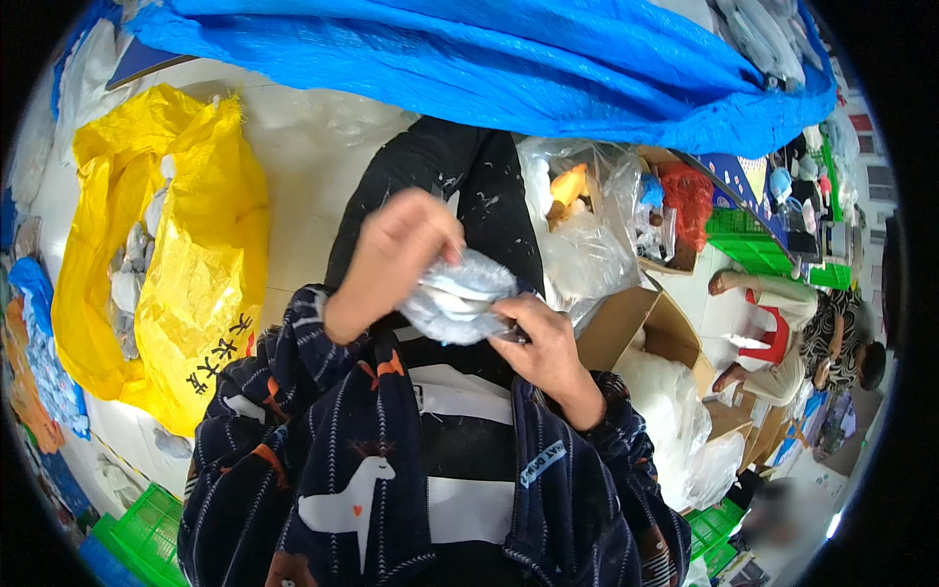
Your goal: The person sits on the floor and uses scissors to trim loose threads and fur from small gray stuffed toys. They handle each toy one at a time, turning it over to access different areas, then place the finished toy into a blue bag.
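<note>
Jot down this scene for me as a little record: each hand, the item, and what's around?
Item: grey plush piece, white showing in its middle
Right hand: pinching the piece's right edge
Left hand: blurred, at the piece's upper left; contact unclear
Person's left: yellow woven sack, open, with grey pieces inside
Ahead: blue plastic sheet
Person's right: clear plastic bag, open cardboard box
Far right: another person
Lower left: green crate

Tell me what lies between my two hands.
In the head view, a fluffy grey piece lies between your blurred left hand and your right hand, which pinches its edge.
</note>
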The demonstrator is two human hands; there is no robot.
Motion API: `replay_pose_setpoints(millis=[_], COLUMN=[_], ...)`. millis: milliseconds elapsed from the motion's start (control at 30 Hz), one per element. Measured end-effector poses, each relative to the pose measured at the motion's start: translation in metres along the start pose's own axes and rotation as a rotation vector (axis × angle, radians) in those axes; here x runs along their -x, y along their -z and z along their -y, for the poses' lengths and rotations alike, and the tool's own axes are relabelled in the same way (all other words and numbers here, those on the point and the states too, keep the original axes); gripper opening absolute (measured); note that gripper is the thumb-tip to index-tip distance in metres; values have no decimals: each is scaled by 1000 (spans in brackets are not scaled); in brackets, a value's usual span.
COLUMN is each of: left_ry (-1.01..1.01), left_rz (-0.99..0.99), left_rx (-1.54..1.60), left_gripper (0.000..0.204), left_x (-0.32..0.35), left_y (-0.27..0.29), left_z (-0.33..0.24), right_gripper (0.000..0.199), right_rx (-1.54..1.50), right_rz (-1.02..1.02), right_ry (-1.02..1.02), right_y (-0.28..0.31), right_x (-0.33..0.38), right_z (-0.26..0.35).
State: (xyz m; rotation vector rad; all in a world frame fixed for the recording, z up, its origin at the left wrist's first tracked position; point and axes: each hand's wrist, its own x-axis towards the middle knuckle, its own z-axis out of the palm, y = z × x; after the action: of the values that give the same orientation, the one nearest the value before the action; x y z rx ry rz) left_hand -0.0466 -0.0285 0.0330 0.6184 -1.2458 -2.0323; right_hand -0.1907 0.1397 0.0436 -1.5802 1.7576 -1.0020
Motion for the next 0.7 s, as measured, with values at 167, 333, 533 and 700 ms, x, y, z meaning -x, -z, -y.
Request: replay_pose_setpoints(millis=[167, 333, 533, 700], left_ry=[-49, -331, -125, 171], left_rz=[17, 181, 196, 74], left_rx=[447, -679, -460, 69], left_gripper=[27, 34, 12, 17], left_x=[4, 22, 9, 6], left_y=[67, 34, 17, 26], left_z=[-2, -8, -1, 21], right_gripper=[21, 20, 19, 18], right_rx=[-167, -249, -239, -513], right_rz=[-141, -88, -228, -192], right_ry=[-105, -197, -200, -404], right_y=[8, 18, 20, 16], right_x=[-11, -18, -28, -33], right_z=[-8, -16, -23, -20])
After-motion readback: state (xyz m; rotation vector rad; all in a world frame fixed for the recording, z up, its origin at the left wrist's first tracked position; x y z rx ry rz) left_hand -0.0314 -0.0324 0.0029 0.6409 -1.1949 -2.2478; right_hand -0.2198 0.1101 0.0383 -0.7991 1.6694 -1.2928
